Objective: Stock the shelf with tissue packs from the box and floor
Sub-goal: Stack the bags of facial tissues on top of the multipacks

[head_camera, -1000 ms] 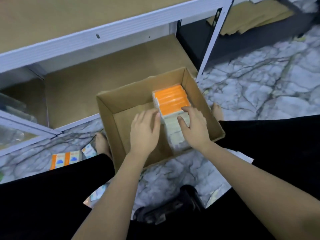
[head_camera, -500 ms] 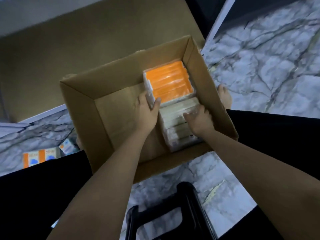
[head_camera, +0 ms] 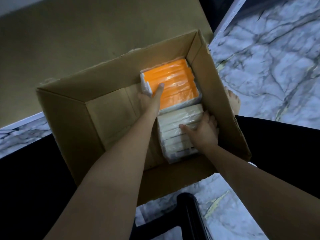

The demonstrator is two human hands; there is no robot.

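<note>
An open cardboard box (head_camera: 69, 122) stands on the marble floor in front of the low brown shelf board (head_camera: 86, 32). Along its right side lie two wrapped bundles of tissue packs: an orange-topped bundle (head_camera: 174, 80) at the far end and a white bundle (head_camera: 174, 135) nearer me. My left hand (head_camera: 152, 96) is deep in the box and grips the left edge of the orange bundle, thumb on top. My right hand (head_camera: 202, 129) grips the right side of the white bundle, thumb on top and fingers down between bundle and box wall.
The left half of the box floor (head_camera: 114, 118) is bare cardboard. A white shelf upright (head_camera: 225, 25) rises right of the box. A black stool (head_camera: 188, 215) stands below me. My bare foot (head_camera: 233, 101) is right of the box, on marble floor (head_camera: 277, 66).
My head has moved closer over the box. Both hands have gone deeper in, the left sliding forward onto the orange bundle, the right moving down the white bundle's right side.
</note>
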